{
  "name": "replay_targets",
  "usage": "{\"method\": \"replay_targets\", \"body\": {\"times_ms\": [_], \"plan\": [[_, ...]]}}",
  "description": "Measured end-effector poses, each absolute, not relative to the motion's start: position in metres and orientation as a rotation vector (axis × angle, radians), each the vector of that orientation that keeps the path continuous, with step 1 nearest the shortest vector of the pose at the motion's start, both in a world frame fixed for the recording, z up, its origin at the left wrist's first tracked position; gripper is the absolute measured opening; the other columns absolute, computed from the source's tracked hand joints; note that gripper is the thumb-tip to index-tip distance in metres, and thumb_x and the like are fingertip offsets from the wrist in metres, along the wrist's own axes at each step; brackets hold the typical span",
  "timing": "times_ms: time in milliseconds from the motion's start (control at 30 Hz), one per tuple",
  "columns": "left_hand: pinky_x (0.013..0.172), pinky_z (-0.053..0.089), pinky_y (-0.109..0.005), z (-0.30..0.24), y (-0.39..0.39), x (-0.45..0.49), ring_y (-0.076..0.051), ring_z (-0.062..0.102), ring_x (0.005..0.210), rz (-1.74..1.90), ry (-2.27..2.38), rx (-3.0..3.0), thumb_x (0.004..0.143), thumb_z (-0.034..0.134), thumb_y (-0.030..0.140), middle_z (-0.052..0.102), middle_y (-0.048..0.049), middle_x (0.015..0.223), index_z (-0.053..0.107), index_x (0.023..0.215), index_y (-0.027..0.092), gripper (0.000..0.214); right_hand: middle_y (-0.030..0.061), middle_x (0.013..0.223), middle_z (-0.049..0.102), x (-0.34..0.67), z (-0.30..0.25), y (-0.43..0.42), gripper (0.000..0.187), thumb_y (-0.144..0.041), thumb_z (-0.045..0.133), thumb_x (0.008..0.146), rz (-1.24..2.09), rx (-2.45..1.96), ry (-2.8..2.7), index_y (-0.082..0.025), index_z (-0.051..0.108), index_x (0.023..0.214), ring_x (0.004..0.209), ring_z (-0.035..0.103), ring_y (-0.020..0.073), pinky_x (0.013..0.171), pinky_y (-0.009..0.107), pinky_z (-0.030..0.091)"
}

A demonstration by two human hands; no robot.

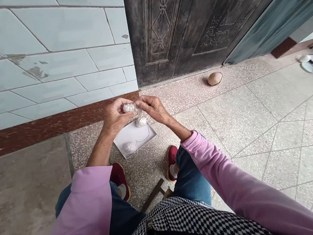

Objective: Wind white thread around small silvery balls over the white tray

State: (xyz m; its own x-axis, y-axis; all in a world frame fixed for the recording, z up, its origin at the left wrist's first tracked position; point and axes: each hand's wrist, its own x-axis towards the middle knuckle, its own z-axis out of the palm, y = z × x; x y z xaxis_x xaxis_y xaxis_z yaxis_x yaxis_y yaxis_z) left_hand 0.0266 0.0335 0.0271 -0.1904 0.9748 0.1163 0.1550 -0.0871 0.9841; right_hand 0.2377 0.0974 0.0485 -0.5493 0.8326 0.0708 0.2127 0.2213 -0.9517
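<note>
The left hand (115,116) was closed around a small white thread ball (129,107), raised over the knees, apparently so the right hand (154,108) could pinch its end. Below them a spare ball (129,147) lay on a white tray (147,135) on the floor.

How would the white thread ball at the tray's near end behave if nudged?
The thread ball looks round, so it would probably roll across the flat tray. Small and wound, it is likely light and soft. A strand lying beside it might drag along.
</note>
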Motion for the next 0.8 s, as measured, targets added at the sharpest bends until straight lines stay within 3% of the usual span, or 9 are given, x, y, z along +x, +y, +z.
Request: {"method": "replay_targets", "body": {"times_ms": [167,500,667,800], "plan": [[0.081,0.066,-0.040,0.039,0.021,0.033,-0.027,0.077,0.089,1.312,1.159,1.038,0.071,0.119,0.042,0.084,-0.0096,0.101,0.091,0.111,0.020,0.053,0.0003,0.078,0.054,0.242,0.045,0.110,0.065,-0.069,0.086,0.124,1.321,-0.907,-1.760,-0.027,0.063,0.081,0.087,0.058,0.0233,0.082,0.036,0.052],[0.080,0.071,-0.036,0.035,0.024,0.046,-0.025,0.081,0.093,1.393,1.118,0.769,0.060,0.127,0.042,0.086,-0.0095,0.103,0.085,0.104,0.019,0.064,-0.0009,0.079,0.050,0.234,0.040,0.110,0.077,-0.086,0.090,0.116,1.353,-0.921,-1.689,-0.028,0.055,0.080,0.084,0.049,0.0214,0.076,0.034,0.043],[0.090,0.076,-0.039,0.036,0.021,0.053,-0.027,0.087,0.099,1.442,1.104,0.746,0.061,0.128,0.047,0.089,-0.0110,0.110,0.087,0.106,0.019,0.067,-0.0010,0.082,0.050,0.234,0.040,0.108,0.068,-0.075,0.086,0.123,1.315,-0.922,-1.653,-0.027,0.058,0.084,0.084,0.048,0.0210,0.079,0.034,0.046],[0.074,0.073,-0.034,0.035,0.017,0.054,-0.024,0.088,0.086,1.379,1.145,0.753,0.071,0.124,0.052,0.090,-0.0097,0.113,0.091,0.121,0.020,0.068,-0.0016,0.082,0.049,0.234,0.039,0.108,0.064,-0.065,0.087,0.126,1.269,-0.946,-1.649,-0.027,0.057,0.085,0.085,0.048,0.0213,0.082,0.034,0.047]]}}
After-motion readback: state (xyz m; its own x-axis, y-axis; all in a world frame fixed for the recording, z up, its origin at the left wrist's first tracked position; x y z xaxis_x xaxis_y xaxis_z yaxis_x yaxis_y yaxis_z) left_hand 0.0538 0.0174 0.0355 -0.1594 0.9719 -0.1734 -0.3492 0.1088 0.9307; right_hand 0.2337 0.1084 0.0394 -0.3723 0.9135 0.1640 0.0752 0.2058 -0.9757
